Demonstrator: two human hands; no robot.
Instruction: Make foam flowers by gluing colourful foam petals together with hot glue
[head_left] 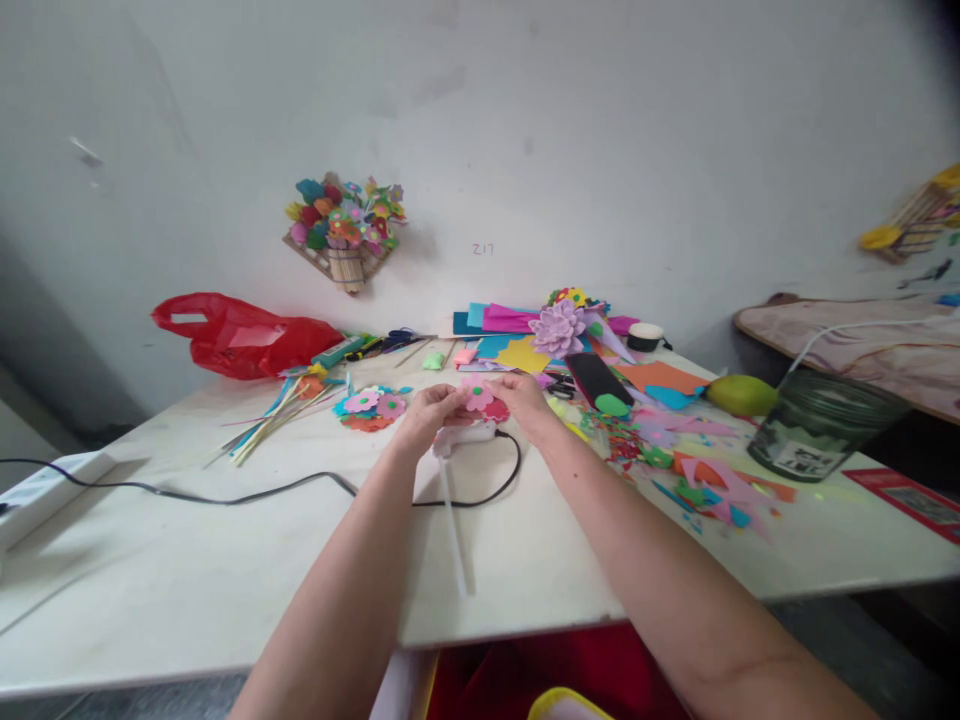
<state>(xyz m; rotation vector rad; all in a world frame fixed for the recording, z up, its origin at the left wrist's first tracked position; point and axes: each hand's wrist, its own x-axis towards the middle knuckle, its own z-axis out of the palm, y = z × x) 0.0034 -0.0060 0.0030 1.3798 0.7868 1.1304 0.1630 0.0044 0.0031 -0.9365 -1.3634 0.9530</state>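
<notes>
Between both hands is a pink paper flower (478, 395) with a green centre, pinched at its left edge by my left hand (429, 412) and at its right edge by my right hand (523, 397). A red flower piece (496, 409) shows just below and to its right, near my right fingers. Under the hands a white glue gun (469, 434) lies on the table, with a clear glue stick (453, 530) pointing toward the front edge. Left of my left hand sits a pile of cut flowers (367, 404), pink ones with green centres on top.
A black cable (247, 498) runs to a white power strip (56, 490). Thin sticks (277, 420) and a red bag (240, 335) lie at left. Colourful scraps (712, 480), foam sheets (517, 320), a lilac flower (558, 328), a green fruit (741, 396) and a glass jar (817, 425) stand rightward.
</notes>
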